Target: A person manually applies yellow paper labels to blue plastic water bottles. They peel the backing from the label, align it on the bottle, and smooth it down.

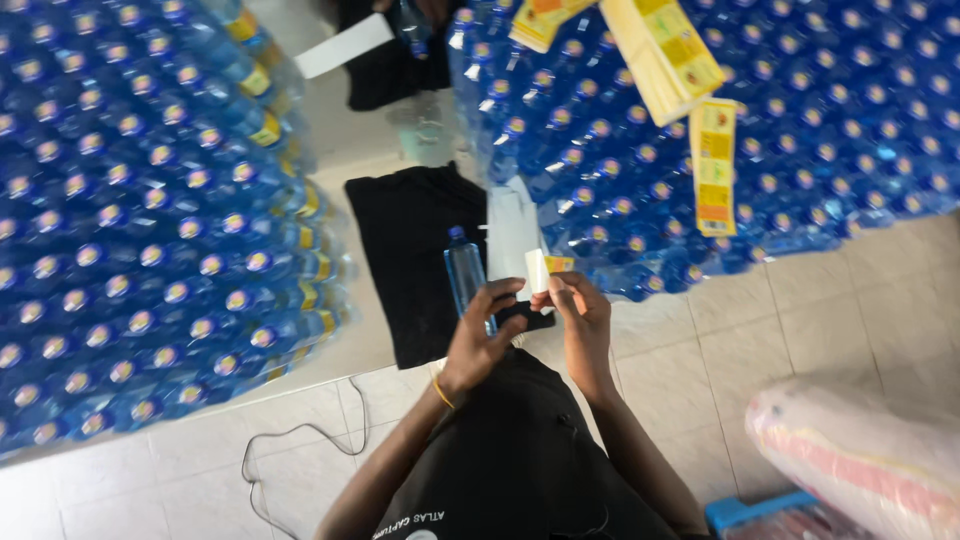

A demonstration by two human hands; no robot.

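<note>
Centre of frame: left hand (483,335) wrapped around the lower part of a clear plastic bottle (465,275) with a blue cap, bottle upright and tilted slightly toward upper left, body bare, no label visible on it. Right hand (580,315) just beside the left, fingers pinched on a small label (541,268), white backing toward the camera with a yellow edge showing, held close to the bottle's right side; contact between label and bottle not resolvable. Both hands closed on their things, close together above the lap. Judged stage: label in hand and not yet laid on, so this bottle counts as unfinished. Upper right: stacks of yellow labels (665,50) and a loose yellow strip (714,165) resting on a large wrapped block of blue-capped bottles (830,120); supply of labels looks ample. Left side: second large block of bottles (130,230), yellow bands visible along its right edge, suggesting labelled stock there, though not certain. Black cloth (405,255) lying behind the held bottle, in the gap between the blocks. Tiled floor (720,350) at lower right, thin black cable (300,440) at lower left, pink-and-white wrapped bundle (860,460) at the lower right corner. Count of finished against remaining bottles not determinable.
</note>
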